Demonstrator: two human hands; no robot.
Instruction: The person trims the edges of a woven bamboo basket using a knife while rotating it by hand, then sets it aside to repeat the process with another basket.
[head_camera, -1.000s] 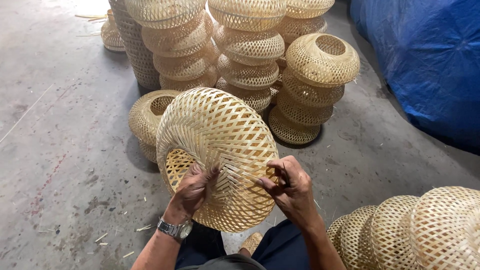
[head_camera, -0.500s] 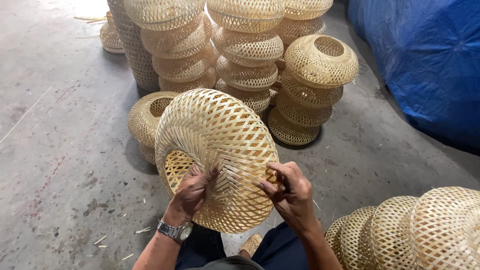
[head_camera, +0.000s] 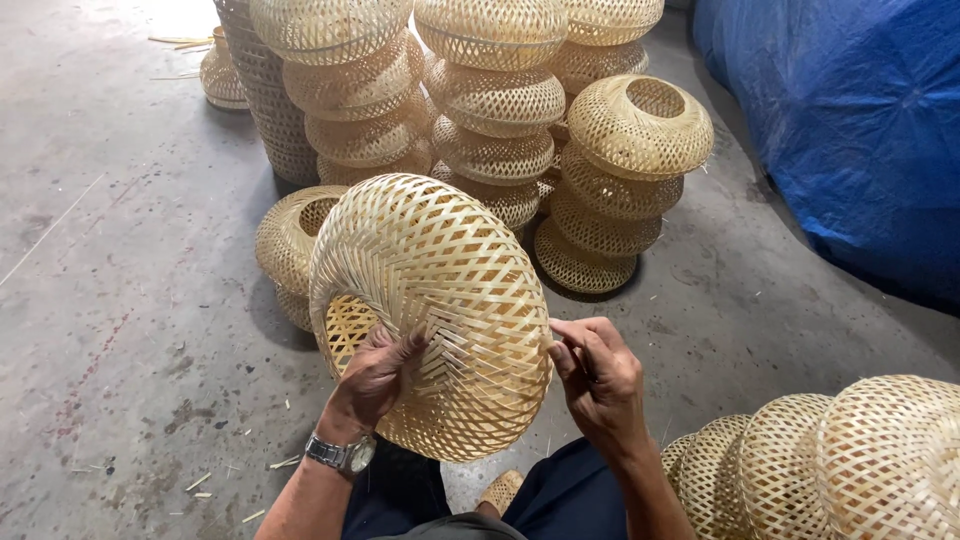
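Head view, looking down: a woven bamboo shade (head_camera: 430, 300) sits above the person's lap, tilted on edge with its domed outer face toward the camera. Its body is flat, pale bamboo strips crossed in an open diamond lattice, gathering into denser parallel strips near the rim. The left hand (head_camera: 375, 375) presses against the lower left of the weave, fingers spread narrowly over the strips, gripping the shade; a metal wristwatch (head_camera: 340, 453) sits on that wrist. The right hand (head_camera: 600, 375) is at the right rim, fingers curled close together and pinched at the edge; whether it grips a strip end cannot be told. Behind the shade, on the grey concrete floor (head_camera: 120, 300), stand stacks of finished shades (head_camera: 490, 110), rounded and lantern-like, the same lattice throughout. One shade with an open round top (head_camera: 640, 125) crowns the right stack. More domed shades (head_camera: 830, 460) lie at the lower right, cut off by the frame edge. A blue tarpaulin (head_camera: 840, 130) covers something unseen at the upper right. The shade's inner side is mostly hidden.
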